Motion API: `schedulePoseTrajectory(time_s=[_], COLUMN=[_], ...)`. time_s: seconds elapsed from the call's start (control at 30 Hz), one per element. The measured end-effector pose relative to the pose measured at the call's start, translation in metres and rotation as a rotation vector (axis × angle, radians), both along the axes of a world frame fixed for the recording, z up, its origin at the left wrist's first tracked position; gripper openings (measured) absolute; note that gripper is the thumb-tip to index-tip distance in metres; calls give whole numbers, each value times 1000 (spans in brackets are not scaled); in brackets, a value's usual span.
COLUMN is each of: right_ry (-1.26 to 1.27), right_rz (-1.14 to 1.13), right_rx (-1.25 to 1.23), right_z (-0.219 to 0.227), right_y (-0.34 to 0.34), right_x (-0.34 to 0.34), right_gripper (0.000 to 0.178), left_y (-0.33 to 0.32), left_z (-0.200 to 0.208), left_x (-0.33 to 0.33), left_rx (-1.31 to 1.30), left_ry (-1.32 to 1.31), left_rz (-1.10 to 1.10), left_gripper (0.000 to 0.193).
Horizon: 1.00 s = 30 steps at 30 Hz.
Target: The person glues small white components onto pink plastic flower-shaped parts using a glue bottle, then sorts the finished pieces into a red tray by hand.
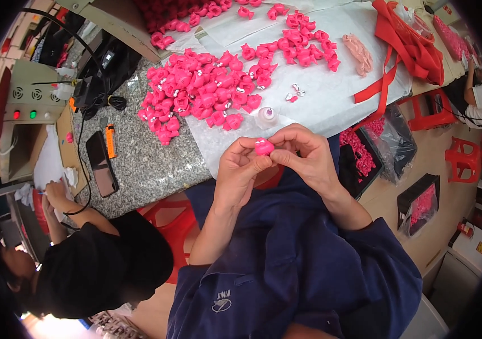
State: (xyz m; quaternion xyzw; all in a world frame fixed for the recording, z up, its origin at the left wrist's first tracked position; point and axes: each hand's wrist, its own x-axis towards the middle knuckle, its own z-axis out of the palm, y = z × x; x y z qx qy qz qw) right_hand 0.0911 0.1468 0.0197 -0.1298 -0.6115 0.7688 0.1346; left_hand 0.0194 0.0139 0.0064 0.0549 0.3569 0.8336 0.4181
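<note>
Between my two hands, in front of my chest, is a small pink plastic toy figure [263, 147] with white eye-like marks on top. My left hand [240, 169] pinches it from the left with thumb and fingers. From the right, my right hand [307, 157] grips it with thumb and fingertips. Just beyond my fingers stands a small whitish bottle [267, 117] with a purplish tip. A few tiny white-and-pink pieces [294, 93] lie past it on the white sheet [331, 107]. To the left is a large heap of similar pink figures [196, 90].
A phone [101, 164] and an orange cutter [110, 141] lie on the speckled stone worktop [156, 175]. Red cloth [416, 56] hangs over the right edge. At left, a co-worker in black [94, 265] sits by a machine [32, 93]. Crates of pink parts [420, 204] stand right.
</note>
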Motion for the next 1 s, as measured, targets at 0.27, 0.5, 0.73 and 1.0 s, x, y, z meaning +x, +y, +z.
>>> schedulePoseTrajectory(time_s=[0.27, 0.5, 0.73, 1.0], right_ry=[37, 11, 36, 72], right_rz=[9, -5, -54, 14], right_rx=[174, 400, 365, 74], right_z=[3, 20, 12, -8], right_y=[2, -5, -7, 4], right_x=[-5, 2, 3, -3], right_gripper=[18, 17, 18, 16], left_y=[-4, -4, -4, -1], left_z=[0, -3, -6, -13], left_x=[1, 1, 2, 4], left_rx=[-162, -56, -69, 31], left_ry=[210, 171, 169, 194], left_rz=[78, 19, 31, 97], left_gripper=[34, 36, 29, 17])
